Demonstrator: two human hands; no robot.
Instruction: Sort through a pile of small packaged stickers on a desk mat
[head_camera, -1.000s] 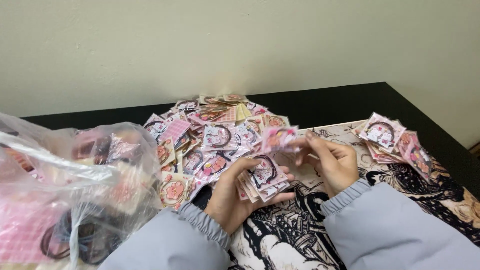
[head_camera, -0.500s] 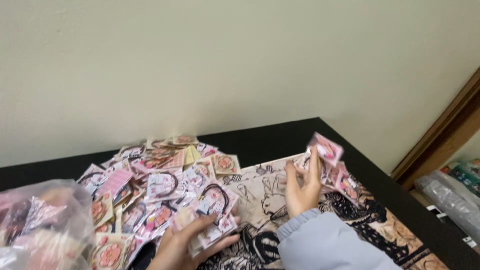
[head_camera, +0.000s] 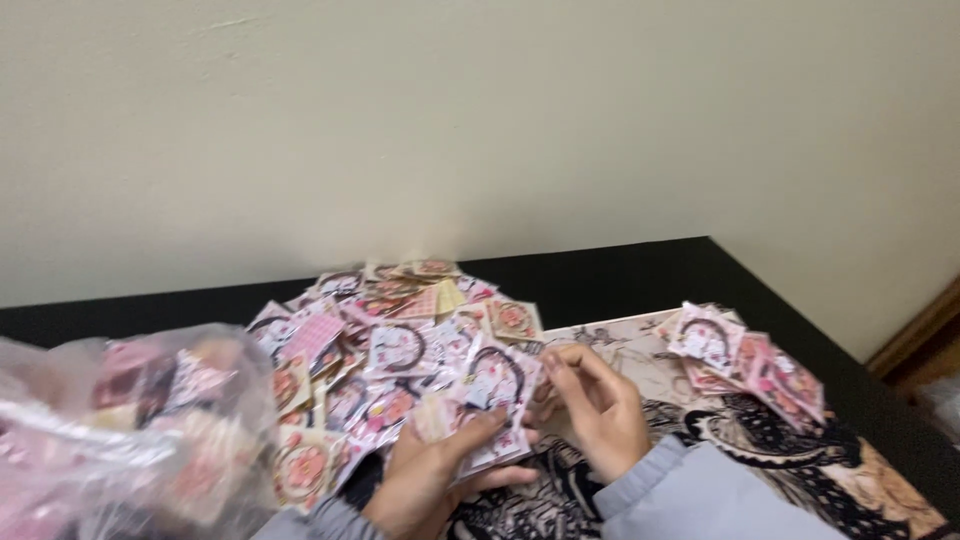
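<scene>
Left hand: your left hand (head_camera: 425, 480) sits low in the frame just left of centre, fingers pinching a small fanned stack of pink-and-white printed plastic packets (head_camera: 492, 400), thumb on top.
Right hand: your right hand (head_camera: 595, 410) is just beside it, lower centre, fingers curled and touching the stack's right edge; whether it grips a packet, you cannot tell through the blur.
Held stack: tilted, lifted over the near edge of the big heap.
Big heap: a loose pile of similar pink packets (head_camera: 385, 340) spreads across the black counter (head_camera: 620, 275), centre of the frame.
Small pile: a separate little pile of pink packets (head_camera: 745, 360) lies right of centre, well apart from the hands.
Cloth: a black-and-cream patterned cloth (head_camera: 800, 470) lies beneath, lower right.
Bag: a clear crinkled plastic bag of pink packets (head_camera: 130, 430) fills the lower left.
</scene>
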